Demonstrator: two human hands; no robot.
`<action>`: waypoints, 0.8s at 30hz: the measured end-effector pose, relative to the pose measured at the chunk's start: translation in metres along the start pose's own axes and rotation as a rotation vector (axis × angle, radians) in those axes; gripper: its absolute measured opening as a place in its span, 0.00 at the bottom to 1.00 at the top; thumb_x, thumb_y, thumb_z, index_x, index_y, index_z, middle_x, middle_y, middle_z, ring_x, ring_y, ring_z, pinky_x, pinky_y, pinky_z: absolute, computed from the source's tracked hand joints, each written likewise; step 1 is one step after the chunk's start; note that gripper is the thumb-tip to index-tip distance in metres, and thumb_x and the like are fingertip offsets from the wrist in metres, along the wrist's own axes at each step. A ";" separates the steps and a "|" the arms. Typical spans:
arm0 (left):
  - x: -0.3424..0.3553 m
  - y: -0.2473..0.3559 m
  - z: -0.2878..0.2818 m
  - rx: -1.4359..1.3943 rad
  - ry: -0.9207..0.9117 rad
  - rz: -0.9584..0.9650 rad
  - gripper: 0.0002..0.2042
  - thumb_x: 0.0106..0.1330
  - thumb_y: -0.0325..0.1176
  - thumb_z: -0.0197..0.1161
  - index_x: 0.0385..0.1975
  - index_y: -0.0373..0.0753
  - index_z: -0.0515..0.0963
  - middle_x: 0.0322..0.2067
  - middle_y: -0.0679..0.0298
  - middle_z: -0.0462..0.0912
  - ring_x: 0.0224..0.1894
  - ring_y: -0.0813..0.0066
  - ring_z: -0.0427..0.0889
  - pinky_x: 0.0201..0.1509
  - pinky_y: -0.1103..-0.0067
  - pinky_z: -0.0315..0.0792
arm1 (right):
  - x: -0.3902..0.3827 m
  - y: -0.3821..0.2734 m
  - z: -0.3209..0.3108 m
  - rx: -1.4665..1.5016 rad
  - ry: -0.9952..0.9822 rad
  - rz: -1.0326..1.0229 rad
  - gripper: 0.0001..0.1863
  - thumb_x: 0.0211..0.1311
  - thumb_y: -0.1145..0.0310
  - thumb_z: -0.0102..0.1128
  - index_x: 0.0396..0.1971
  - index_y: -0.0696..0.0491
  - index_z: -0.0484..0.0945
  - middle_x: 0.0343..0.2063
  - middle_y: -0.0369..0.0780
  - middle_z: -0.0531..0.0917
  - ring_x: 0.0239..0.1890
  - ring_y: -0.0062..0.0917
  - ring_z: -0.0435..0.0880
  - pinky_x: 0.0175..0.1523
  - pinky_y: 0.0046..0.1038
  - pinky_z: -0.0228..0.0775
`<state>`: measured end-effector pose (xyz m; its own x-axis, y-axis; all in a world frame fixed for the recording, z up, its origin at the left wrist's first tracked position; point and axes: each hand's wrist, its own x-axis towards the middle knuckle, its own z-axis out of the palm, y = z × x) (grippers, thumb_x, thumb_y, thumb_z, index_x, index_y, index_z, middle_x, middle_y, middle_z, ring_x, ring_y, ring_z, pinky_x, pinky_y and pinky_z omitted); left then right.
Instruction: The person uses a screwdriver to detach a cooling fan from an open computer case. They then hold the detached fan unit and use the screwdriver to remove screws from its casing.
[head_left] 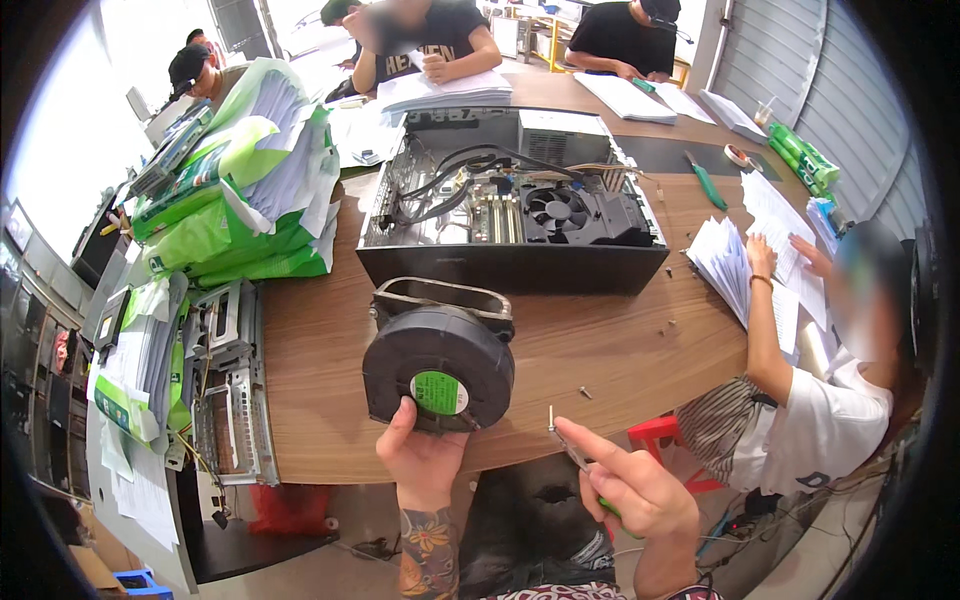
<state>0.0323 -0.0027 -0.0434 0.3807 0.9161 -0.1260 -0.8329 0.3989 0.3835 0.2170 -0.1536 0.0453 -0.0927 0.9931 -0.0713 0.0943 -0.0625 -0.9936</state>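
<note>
Near the table's (pixel 320 400) near edge, the left hand (pixel 428 462) grips a fan (pixel 440 355), the right hand (pixel 642 495) a tool (pixel 576 456).

I see a brown table (pixel 320 400) w/ an open PC case (pixel 510 268) upper ctr, paper packs (pixel 250 150) upper L, pliers (pixel 708 186) upper R, screws (pixel 586 392) lower R of ctr.

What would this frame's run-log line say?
left hand: holds black fan; right hand: holds green-handled tool, screw near fingertip; open computer: on table
</note>
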 end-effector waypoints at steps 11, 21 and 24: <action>-0.006 -0.013 -0.026 0.407 0.007 0.179 0.27 0.54 0.31 0.59 0.58 0.40 0.71 0.56 0.57 0.75 0.60 0.57 0.72 0.64 0.57 0.67 | 0.007 -0.004 0.000 0.066 0.063 -0.043 0.32 0.66 0.79 0.38 0.72 0.57 0.50 0.13 0.34 0.70 0.14 0.16 0.66 0.25 0.19 0.64; -0.006 -0.005 -0.013 -0.014 -0.160 -0.047 0.32 0.45 0.23 0.56 0.58 0.39 0.70 0.55 0.57 0.76 0.61 0.54 0.70 0.67 0.57 0.61 | 0.008 -0.007 -0.004 0.088 0.091 0.007 0.33 0.66 0.80 0.39 0.72 0.54 0.50 0.13 0.32 0.68 0.16 0.15 0.65 0.27 0.18 0.64; -0.007 -0.007 -0.010 0.122 -0.091 0.004 0.33 0.44 0.31 0.60 0.58 0.39 0.70 0.55 0.58 0.76 0.58 0.57 0.74 0.63 0.59 0.68 | 0.009 -0.004 -0.006 0.096 0.076 -0.018 0.33 0.66 0.79 0.39 0.72 0.53 0.50 0.13 0.32 0.68 0.16 0.15 0.65 0.27 0.18 0.65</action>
<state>0.0316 -0.0116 -0.0548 0.4167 0.9080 -0.0431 -0.7817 0.3821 0.4929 0.2213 -0.1439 0.0489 -0.0176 0.9986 -0.0500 -0.0022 -0.0500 -0.9987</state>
